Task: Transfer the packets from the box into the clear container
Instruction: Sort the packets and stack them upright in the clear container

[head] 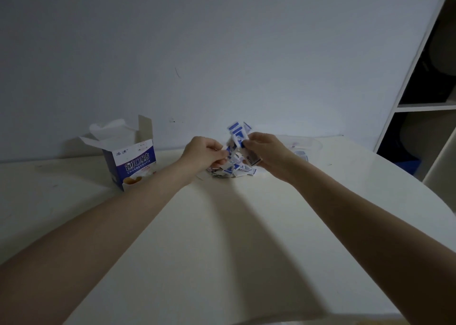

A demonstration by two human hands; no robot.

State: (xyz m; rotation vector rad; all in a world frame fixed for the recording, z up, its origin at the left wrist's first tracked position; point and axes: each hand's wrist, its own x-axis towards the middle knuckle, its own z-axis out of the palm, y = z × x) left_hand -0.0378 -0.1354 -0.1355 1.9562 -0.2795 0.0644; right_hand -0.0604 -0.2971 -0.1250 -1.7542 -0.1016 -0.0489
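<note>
A blue and white box stands open at the left of the white table, its flaps up. Several small blue and white packets lie in a loose pile on the table at the middle. My right hand grips a bunch of packets that stick up above the pile. My left hand has its fingers curled over the pile's left side and pinches packets there. The clear container sits just behind my right hand, with a few packets inside; my hand hides part of it.
The white table runs to the wall at the back and curves away at the right. A white shelf unit with dark compartments stands beyond the table's right end.
</note>
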